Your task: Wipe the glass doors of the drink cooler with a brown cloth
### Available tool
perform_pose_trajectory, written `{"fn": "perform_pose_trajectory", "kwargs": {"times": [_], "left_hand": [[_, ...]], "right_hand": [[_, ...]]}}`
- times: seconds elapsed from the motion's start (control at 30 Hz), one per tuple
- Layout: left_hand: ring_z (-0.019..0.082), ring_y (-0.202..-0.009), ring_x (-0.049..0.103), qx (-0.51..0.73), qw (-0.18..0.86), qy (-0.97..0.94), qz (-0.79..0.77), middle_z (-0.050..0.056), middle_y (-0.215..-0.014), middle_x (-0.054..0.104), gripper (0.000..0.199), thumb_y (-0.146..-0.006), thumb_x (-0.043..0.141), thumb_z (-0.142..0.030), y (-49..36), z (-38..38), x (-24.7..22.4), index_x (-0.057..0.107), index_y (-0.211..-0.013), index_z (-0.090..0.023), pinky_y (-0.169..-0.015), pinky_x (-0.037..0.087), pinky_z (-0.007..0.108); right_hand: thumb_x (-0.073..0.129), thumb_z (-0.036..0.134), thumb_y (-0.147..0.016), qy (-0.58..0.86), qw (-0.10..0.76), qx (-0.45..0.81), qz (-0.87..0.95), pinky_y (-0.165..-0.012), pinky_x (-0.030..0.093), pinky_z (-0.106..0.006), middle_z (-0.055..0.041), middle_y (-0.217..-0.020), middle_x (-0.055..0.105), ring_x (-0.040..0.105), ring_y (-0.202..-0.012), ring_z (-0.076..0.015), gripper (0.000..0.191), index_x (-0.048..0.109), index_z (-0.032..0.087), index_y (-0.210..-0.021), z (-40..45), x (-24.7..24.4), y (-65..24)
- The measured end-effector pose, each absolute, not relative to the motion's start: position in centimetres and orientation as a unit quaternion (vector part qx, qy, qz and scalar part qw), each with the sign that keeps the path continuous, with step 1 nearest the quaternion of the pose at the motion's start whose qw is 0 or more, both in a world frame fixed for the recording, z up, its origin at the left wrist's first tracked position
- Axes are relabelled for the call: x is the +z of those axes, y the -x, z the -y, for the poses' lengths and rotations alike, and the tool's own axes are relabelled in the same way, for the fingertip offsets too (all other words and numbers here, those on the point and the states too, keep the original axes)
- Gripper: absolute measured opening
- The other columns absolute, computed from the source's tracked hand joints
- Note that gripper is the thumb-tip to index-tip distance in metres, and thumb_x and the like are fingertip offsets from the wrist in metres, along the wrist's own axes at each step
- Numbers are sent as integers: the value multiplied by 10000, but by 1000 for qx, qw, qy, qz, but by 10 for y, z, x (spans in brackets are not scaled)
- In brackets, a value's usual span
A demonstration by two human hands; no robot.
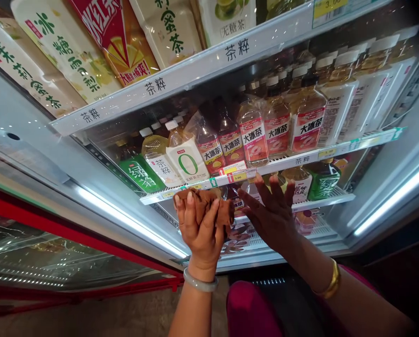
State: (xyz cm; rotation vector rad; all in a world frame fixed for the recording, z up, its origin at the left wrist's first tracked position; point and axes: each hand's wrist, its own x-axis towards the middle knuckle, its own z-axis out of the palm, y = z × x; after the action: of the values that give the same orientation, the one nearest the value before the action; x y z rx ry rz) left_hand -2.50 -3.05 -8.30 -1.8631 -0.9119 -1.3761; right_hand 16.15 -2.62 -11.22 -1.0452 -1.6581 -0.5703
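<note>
A crumpled brown cloth is bunched in my left hand, whose fingers wrap round it just below the price strip of the middle shelf. My right hand has its fingers spread and holds nothing; its fingertips are close to the shelf's front edge. Whether they touch it I cannot tell. Above the hands stand a pink-labelled bottle, a white-labelled bottle with a green 0 and a green-labelled bottle.
Large cartons and bottles stand on the upper shelf. More bottles, one with a green label, are on the lower shelf behind my hands. A red frame runs along the left, and bright light strips flank the shelves.
</note>
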Motion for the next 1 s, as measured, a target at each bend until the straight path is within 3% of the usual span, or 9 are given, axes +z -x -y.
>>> {"fn": "perform_pose_trajectory", "kwargs": {"times": [0.1,0.2,0.37,0.47,0.57,0.73,0.83,0.93,1.0], "left_hand": [[343,-1619,242,-531,323,704,342,43,-1754,267,603,-915,719,-135,5,30,-85,596,-1479,-309,-1318,268,567],[347,-1616,250,-506,315,727,340,92,-1735,309,546,-945,698,-181,-4,29,-99,599,-1477,-253,-1310,293,567],[290,-1593,328,-437,379,770,270,59,-1656,459,420,-901,744,-112,40,27,-101,709,-1286,-277,-1259,414,507],[325,-1594,318,-461,363,756,290,76,-1695,392,432,-924,735,-166,46,28,-89,678,-1337,-279,-1263,400,554],[380,-1604,273,-523,304,719,341,109,-1715,338,464,-942,724,-238,20,29,-91,652,-1398,-272,-1283,333,623],[297,-1601,304,-464,322,776,280,95,-1565,558,364,-942,729,-207,19,27,-104,698,-1303,-242,-1268,402,515],[310,-1605,292,-428,342,788,281,110,-1660,441,469,-897,778,-158,55,29,-93,672,-1350,-214,-1291,363,509],[361,-1614,251,-485,327,734,344,123,-1743,274,579,-909,757,-165,63,33,-82,593,-1461,-218,-1305,304,581],[375,-1609,262,-515,306,711,369,114,-1745,272,564,-934,735,-209,47,34,-88,586,-1476,-252,-1302,282,619]], "right_hand": [[620,250,-990,446,518,-234,691,-1338,-65,-525,11,-1744,127,1,-1635,-218,774,250,413,-1650,27,-116,-157],[577,222,-1002,447,511,-230,698,-1342,-54,-518,2,-1748,110,-7,-1639,-211,774,211,369,-1667,28,-121,-158],[659,313,-987,453,485,-263,700,-1347,-19,-520,1,-1757,70,-26,-1643,-230,809,222,354,-1667,25,-130,-157],[702,367,-959,463,480,-268,695,-1332,-7,-594,-24,-1761,53,-36,-1641,-278,873,198,359,-1672,24,-134,-155],[657,349,-982,459,477,-271,698,-1330,-51,-571,-22,-1766,23,-62,-1641,-263,828,204,334,-1676,24,-135,-155],[622,274,-982,454,473,-268,706,-1323,3,-630,-46,-1768,79,-18,-1639,-310,797,229,323,-1674,25,-136,-160],[684,351,-964,462,458,-281,706,-1318,14,-634,-55,-1767,41,-16,-1637,-326,838,237,316,-1671,26,-135,-161],[728,433,-936,464,449,-283,709,-1313,-32,-625,-41,-1765,-20,-79,-1633,-318,926,195,297,-1681,27,-135,-157],[698,410,-954,465,460,-264,709,-1285,-52,-686,-42,-1762,-57,-116,-1623,-344,921,151,296,-1687,27,-135,-152]]}}
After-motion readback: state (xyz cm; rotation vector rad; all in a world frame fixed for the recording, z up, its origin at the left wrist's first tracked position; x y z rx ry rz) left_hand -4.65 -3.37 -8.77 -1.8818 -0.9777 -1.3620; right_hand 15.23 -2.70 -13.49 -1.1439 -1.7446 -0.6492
